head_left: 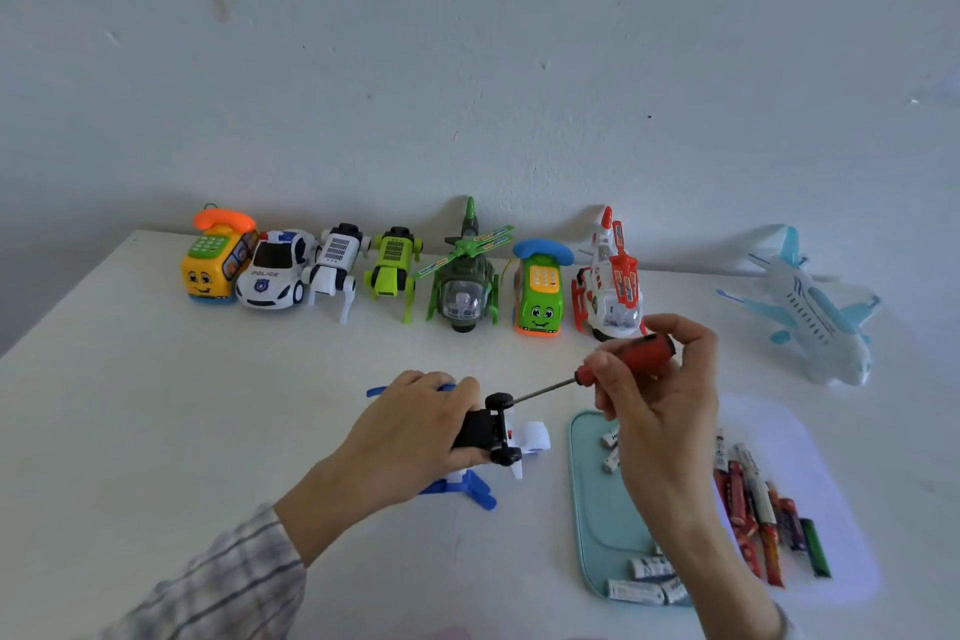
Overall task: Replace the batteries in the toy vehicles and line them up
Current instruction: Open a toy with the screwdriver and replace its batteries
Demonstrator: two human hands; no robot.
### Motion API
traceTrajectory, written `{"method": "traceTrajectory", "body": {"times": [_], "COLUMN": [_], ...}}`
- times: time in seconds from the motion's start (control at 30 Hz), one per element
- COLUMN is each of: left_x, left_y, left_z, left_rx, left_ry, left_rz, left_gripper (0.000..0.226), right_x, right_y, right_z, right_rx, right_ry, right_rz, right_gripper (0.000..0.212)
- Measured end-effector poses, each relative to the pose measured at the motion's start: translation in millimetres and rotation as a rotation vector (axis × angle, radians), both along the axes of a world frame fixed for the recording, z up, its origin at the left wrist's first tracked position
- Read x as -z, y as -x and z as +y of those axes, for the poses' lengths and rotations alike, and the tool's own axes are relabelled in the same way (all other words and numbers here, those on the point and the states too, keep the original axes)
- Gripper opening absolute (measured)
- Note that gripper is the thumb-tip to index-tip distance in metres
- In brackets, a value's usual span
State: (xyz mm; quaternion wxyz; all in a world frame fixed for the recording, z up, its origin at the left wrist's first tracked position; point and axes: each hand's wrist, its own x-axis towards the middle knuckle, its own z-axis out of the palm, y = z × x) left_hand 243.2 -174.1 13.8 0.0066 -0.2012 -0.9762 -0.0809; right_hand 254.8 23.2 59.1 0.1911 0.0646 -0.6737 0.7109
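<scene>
Reading "POLICE" on white car (272, 276)

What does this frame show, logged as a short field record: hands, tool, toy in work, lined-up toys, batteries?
left hand: left hand grips the blue-and-white toy plane, turned underside up
right hand: right hand holds the red screwdriver
tool tip: at the toy's underside, by a black wheel
row by wall: seven toys, from yellow phone bus to red-and-white helicopter
apart at right: light-blue airplane
batteries: white ones on teal tray; mixed ones beside it
</scene>
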Motion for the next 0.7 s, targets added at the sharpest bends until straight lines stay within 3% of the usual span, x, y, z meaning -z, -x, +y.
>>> {"method": "traceTrajectory", "body": {"times": [0.3, 0.7], "left_x": [5.2, 4.6], "left_y": [4.9, 9.1], "left_z": [-1.1, -2.0], "left_rx": [-0.051, -0.068], "left_ry": [-0.037, -0.043], "left_rz": [-0.044, -0.067], "left_gripper": [0.044, 0.044], "right_x": [20.8, 23.6], "right_y": [9.3, 16.7], "right_z": [-24.5, -26.2], "right_rx": [-0.065, -0.048], "right_ry": [-0.351, -0.466], "right_rz": [0.171, 0.223], "right_gripper": [0.036, 0.027]}}
